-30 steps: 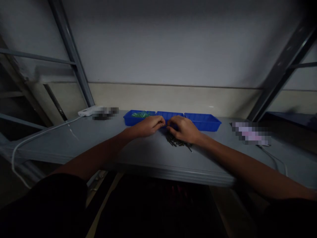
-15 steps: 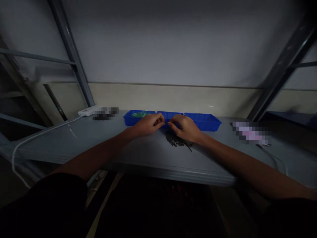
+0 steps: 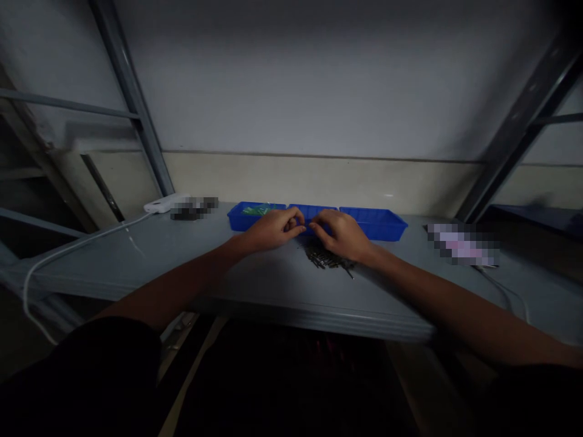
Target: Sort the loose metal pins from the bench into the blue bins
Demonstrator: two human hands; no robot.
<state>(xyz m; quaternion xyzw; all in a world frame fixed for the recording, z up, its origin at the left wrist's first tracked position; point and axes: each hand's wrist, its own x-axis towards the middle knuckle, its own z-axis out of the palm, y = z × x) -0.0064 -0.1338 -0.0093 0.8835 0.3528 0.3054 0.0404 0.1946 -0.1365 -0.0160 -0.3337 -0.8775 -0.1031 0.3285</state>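
Observation:
My left hand [image 3: 279,229] and my right hand [image 3: 340,233] meet almost fingertip to fingertip in front of the middle blue bin [image 3: 314,210]. Both have their fingers curled into a pinch. Whatever lies between the fingertips is too small and dark to name. Just below my right hand, a pile of thin metal pieces like screws or pins [image 3: 324,260] lies on the grey shelf [image 3: 268,279], partly covered by that hand. Behind my left hand, the left blue bin [image 3: 235,218] holds green plastic material [image 3: 257,210].
The right blue bin [image 3: 376,224] stands in line with the others by the wall. A white power strip [image 3: 160,204] with a cable and a blurred dark item [image 3: 194,209] are at left. A blurred pinkish item [image 3: 462,244] lies at right. Metal posts flank the shelf.
The fingers of my left hand have loosened slightly and its thumb has shifted a little to the right. My right hand stays nearly in place; the pile and bins have not moved.

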